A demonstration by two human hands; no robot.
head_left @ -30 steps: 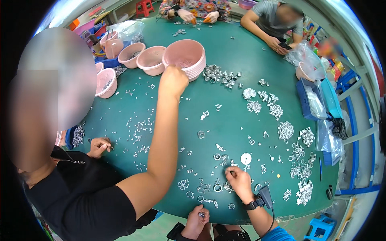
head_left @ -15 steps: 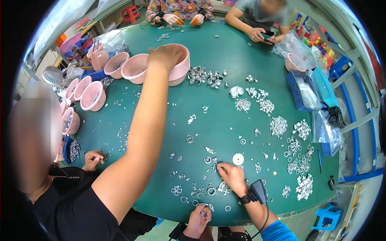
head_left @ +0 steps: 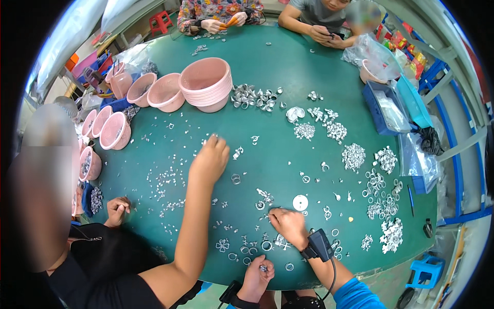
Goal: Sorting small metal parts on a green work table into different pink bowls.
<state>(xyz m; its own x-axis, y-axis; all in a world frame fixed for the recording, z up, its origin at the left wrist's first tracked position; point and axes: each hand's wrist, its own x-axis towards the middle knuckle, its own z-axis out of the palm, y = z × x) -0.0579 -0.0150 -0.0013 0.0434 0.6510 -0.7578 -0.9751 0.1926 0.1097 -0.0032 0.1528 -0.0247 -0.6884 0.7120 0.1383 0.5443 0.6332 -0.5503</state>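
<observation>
My left hand (head_left: 258,275) is at the table's near edge, its fingers curled round small silver metal pieces (head_left: 263,268) that show in the palm. My right hand (head_left: 288,226), with a black strap and a dark box at the wrist, rests on the green table with fingertips pressed together; whatever they pinch is hidden. Just beyond those fingertips lie a silver ring (head_left: 260,205) and a cluster of small castings (head_left: 265,195). A white disc (head_left: 300,202) sits to its right. Between my hands are a cross-shaped piece (head_left: 281,242), a ring (head_left: 266,245) and a flower-shaped piece (head_left: 222,245).
A co-worker's hand (head_left: 210,159) reaches over the table from the left. Stacked pink baskets (head_left: 206,85) stand beyond it. Sorted piles of silver parts (head_left: 354,157) cover the right side, near a blue pen (head_left: 410,200) and a blue bin (head_left: 383,113). Two people sit opposite.
The co-worker's arm has drawn back from the pink baskets to mid-table. My right hand has shifted slightly left; my left hand stays closed near the edge.
</observation>
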